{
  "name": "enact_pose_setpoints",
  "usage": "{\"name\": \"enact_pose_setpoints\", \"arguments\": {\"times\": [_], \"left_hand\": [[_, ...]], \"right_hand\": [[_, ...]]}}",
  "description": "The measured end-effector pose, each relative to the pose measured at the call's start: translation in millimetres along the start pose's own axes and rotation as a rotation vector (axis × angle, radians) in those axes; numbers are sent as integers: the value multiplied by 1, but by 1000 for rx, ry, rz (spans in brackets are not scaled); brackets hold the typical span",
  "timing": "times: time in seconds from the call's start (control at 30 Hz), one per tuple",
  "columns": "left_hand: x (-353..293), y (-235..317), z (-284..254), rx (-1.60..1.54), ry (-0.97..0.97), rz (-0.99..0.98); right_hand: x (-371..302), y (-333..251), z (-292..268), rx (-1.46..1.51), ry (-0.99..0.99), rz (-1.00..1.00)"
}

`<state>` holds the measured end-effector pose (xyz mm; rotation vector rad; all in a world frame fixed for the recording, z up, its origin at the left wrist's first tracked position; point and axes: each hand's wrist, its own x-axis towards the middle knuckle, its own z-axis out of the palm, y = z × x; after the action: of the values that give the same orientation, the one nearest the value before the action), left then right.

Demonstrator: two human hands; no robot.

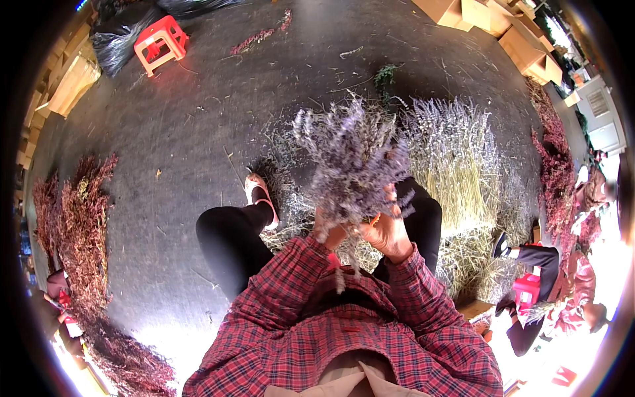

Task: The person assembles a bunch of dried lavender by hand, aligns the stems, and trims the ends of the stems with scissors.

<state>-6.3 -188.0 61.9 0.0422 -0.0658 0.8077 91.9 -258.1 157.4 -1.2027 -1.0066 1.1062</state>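
A full bunch of dried lavender [350, 159] is held up in front of me, its purple heads fanned out away from my body. My left hand [329, 231] closes round its lower part, with the fingers mostly covered by the flowers. On the other side my right hand [389, 233] is wrapped round the stems, and a small orange bit shows by its fingers. A few sprigs droop below my hands toward my lap. Beside my right knee lies a thick pile of lavender [456, 159] with pale straw-coloured stems.
Reddish dried flower bundles [84, 231] lie at the left, and more red stalks [554, 159] at the right. A red stool [161, 44] stands far left by black plastic bags [119, 40]. Cardboard boxes [522, 46] fill the far right. Another person [539, 264] sits at the right.
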Motion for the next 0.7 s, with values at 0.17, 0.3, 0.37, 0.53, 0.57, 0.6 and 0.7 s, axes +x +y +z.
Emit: {"name": "enact_pose_setpoints", "arguments": {"times": [0.17, 0.3, 0.37, 0.53, 0.57, 0.6, 0.7], "left_hand": [[-14, 3, 2, 273, 54, 15], [-13, 7, -8, 703, 91, 139], [-10, 7, 14, -306, -1, 24], [-20, -3, 29, 761, 121, 312], [-19, -4, 31, 720, 135, 309], [-19, -4, 32, 679, 149, 304], [-19, 1, 38, 1268, 159, 344]], "right_hand": [[4, -3, 0, -14, 39, -124], [7, 14, -9, 118, 62, -108], [-2, 30, -5, -5, 37, -7], [-11, 61, 7, -760, -177, -151], [-9, 60, 11, -579, -136, -44], [-7, 58, 15, -333, -100, 49], [2, 40, 29, -32, 63, 129]]}}
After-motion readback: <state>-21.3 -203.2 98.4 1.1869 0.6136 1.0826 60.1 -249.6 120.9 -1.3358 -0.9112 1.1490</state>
